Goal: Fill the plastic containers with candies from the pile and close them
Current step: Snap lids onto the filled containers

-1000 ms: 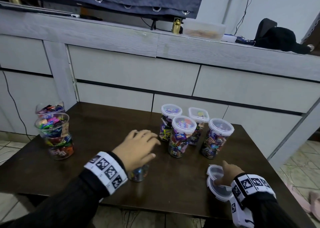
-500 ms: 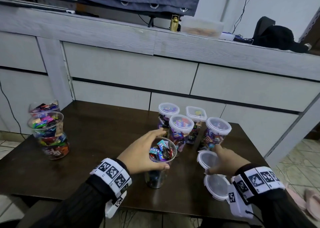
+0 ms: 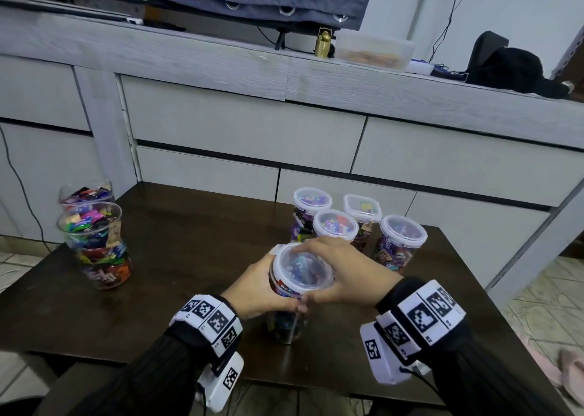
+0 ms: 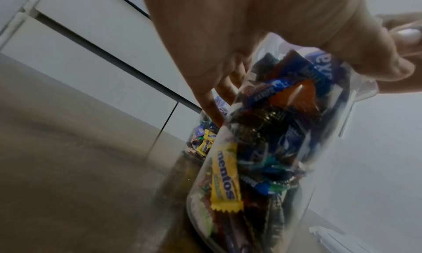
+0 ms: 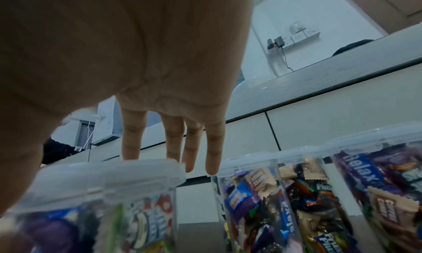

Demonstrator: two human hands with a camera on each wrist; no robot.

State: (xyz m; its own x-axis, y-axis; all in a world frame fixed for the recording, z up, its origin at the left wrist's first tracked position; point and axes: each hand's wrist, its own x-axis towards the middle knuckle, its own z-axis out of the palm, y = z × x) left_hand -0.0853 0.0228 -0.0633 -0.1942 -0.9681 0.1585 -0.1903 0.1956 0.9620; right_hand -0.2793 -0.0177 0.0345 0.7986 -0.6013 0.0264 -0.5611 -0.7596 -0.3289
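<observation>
My left hand (image 3: 259, 289) wraps around a clear plastic cylindrical container (image 3: 289, 308) packed with wrapped candies, standing near the front of the dark wooden table (image 3: 177, 257). My right hand (image 3: 344, 273) lies over its translucent round lid (image 3: 301, 268), fingers straight, thumb at the rim.

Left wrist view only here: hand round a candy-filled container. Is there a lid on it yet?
Observer: Yes. The head view shows a clear lid sitting on the container that the left hand grips.
Operator: Where is the right hand?
Observer: The right hand rests on the lid with straight fingers reaching over its far rim.
Operator: And the other containers?
Observer: Four lidded containers stand just behind it, and open candy-filled cups stand far to the left.
</observation>
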